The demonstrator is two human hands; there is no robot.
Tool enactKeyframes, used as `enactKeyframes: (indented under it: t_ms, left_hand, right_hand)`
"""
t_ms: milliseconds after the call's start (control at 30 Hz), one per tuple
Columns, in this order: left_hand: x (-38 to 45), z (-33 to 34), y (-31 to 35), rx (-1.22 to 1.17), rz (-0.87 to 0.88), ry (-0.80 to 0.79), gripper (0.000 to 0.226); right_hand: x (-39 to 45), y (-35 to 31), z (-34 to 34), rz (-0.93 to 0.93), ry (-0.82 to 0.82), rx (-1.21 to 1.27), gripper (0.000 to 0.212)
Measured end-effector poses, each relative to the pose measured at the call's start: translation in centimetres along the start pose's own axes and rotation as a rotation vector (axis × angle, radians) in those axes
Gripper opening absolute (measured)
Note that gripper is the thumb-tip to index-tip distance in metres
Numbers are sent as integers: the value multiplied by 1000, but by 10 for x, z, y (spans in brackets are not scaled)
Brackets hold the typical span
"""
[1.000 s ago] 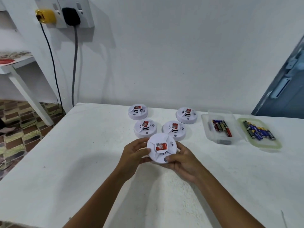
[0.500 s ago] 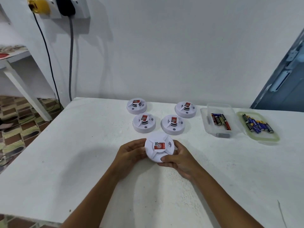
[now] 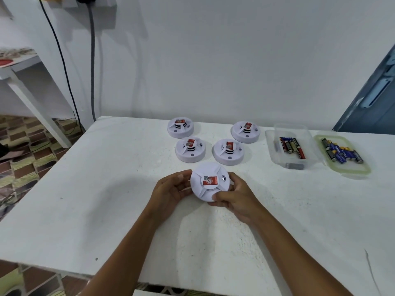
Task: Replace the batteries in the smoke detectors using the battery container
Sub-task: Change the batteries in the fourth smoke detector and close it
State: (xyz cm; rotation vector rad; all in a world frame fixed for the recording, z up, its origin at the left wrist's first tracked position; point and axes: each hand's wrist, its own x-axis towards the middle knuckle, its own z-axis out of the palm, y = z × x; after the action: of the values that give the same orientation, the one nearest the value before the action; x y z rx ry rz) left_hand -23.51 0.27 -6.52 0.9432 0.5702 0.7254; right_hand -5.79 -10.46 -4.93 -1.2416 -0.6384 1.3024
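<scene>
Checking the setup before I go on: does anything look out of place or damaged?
Nothing stands out. Both hands hold one detector; four others sit upright on the table; batteries lie in the container and lid.

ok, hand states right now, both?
Left hand: grips the smoke detector by its left edge.
Right hand: grips the same detector at its right and near edge.

A smooth white plastic smoke detector [image 3: 210, 182] is being shown above a rough, matt white table [image 3: 85, 199]; the battery container [image 3: 291, 146] is appearing clear, probably plastic.
</scene>
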Motion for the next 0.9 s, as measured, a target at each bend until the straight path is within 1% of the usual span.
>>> enactKeyframes:
  t_ms: [100, 200, 233, 400, 900]
  left_hand:
    - [0, -1, -1, -23, 1, 24, 62]
    - [-1, 0, -1, -38, 0, 48, 43]
    - [-1, 0, -1, -40, 1, 49, 40]
    - [-2, 1, 1, -34, 3, 48, 34]
    - [-5, 6, 4, -40, 15, 40, 33]
  right_hand:
    - [0, 0, 0, 5, -12, 10, 51]
    - [1, 1, -2, 9, -18, 15, 51]
    - [1, 1, -2, 10, -21, 16, 52]
    - [2, 1, -3, 17, -30, 10, 52]
    - [3, 2, -5, 20, -39, -5, 52]
